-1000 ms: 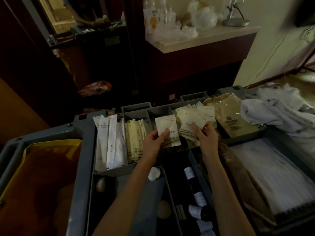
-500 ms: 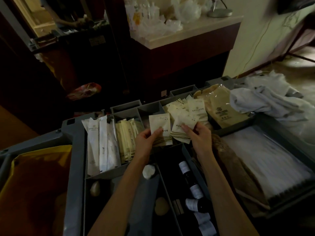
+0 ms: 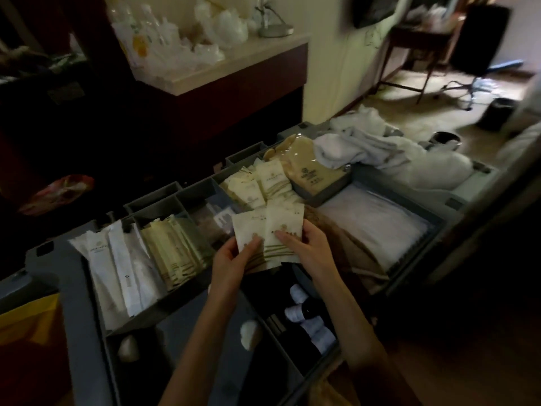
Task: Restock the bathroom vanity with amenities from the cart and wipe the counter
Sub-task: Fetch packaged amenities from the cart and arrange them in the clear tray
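Note:
Above the grey cart tray (image 3: 52,259) I hold cream amenity packets. My left hand (image 3: 231,260) pinches one packet (image 3: 247,230) by its lower edge. My right hand (image 3: 307,247) grips a second packet (image 3: 285,224) beside it, the two overlapping. Behind them a compartment holds a stack of similar packets (image 3: 257,186). Long white sachets (image 3: 117,259) and narrow cream sachets (image 3: 172,250) fill compartments to the left. Small dark bottles with white caps (image 3: 307,317) lie in the near compartment.
Tan bagged items (image 3: 310,171) and crumpled white towels (image 3: 366,148) lie at the tray's far right, folded white linen (image 3: 374,230) below them. A counter (image 3: 234,65) with plastic-wrapped bottles stands beyond the cart. A yellow bag (image 3: 26,323) hangs at left.
My right hand has lifted a packet out of the stack and brought it beside the one in my left hand. The view has swung to the right.

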Tool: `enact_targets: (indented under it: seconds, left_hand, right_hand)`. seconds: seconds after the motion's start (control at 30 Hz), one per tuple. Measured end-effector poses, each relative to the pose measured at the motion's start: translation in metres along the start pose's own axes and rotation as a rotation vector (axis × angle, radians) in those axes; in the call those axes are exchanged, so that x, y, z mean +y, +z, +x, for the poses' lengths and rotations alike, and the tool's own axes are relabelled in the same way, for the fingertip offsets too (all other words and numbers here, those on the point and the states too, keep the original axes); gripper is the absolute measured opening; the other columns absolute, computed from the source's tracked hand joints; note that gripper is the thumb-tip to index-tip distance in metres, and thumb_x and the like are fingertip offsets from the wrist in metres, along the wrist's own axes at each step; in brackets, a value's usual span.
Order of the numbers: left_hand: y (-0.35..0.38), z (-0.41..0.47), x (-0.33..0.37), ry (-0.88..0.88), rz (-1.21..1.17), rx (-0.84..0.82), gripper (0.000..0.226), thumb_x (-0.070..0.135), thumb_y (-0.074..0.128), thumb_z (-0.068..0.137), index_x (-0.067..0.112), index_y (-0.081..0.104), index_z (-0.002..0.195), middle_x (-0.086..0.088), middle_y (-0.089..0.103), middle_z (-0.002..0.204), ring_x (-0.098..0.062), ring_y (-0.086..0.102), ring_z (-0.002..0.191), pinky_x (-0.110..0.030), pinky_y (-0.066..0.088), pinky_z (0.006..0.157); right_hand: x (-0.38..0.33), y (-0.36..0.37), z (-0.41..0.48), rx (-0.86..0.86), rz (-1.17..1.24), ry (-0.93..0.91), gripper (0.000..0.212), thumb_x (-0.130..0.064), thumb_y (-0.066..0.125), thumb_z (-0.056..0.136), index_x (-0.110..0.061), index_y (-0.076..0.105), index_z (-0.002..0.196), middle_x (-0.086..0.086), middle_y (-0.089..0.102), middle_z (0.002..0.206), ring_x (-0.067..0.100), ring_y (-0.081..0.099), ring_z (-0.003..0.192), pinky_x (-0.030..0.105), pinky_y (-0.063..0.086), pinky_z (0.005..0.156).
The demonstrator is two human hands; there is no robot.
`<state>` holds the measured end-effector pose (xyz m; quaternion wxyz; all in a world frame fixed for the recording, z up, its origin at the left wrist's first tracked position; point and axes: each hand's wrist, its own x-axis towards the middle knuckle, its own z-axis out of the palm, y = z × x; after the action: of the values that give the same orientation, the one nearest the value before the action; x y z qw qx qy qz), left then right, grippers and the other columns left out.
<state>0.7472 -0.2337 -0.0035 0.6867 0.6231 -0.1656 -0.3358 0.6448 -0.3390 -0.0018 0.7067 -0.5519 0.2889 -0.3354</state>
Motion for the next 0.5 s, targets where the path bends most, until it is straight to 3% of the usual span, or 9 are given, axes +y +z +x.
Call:
enact_targets:
  seconds: [0.17, 0.37, 0.5]
  left_hand:
    - [0.018, -0.060, -0.002, 0.003, 0.057, -0.180, 0.032, 0.006, 0.071, 0.080, 0.009, 0.065, 0.111, -0.008, 0.074, 0.100, -0.020, 0.071, 0.090, -0.025, 0.057, 0.069]
    - [0.031, -0.127, -0.016, -0.065, 0.073, -0.392, 0.030, 0.004, 0.069, 0.080, 0.010, 0.065, 0.110, -0.009, 0.074, 0.100, -0.024, 0.071, 0.088, -0.030, 0.058, 0.069]
    - [0.051, -0.172, -0.037, -0.139, 0.069, -0.517, 0.027, 0.005, 0.069, 0.080, 0.011, 0.065, 0.107, -0.005, 0.075, 0.094, -0.020, 0.072, 0.084, -0.027, 0.057, 0.063]
  right_hand:
    - [-0.007, -0.029, -0.070, 0.135, -0.032, 0.041, 0.025, -0.006, 0.070, 0.083, -0.010, 0.067, 0.107, 0.010, 0.073, 0.101, 0.025, 0.071, 0.091, 0.036, 0.059, 0.075]
    - [-0.016, -0.055, -0.173, 0.302, -0.019, 0.092, 0.027, -0.007, 0.068, 0.085, -0.014, 0.065, 0.111, -0.004, 0.075, 0.090, 0.009, 0.072, 0.080, 0.019, 0.054, 0.062]
    - [-0.012, -0.080, -0.246, 0.412, -0.037, 0.114, 0.025, -0.003, 0.064, 0.087, -0.007, 0.063, 0.111, -0.004, 0.075, 0.088, 0.011, 0.072, 0.081, 0.020, 0.055, 0.065]
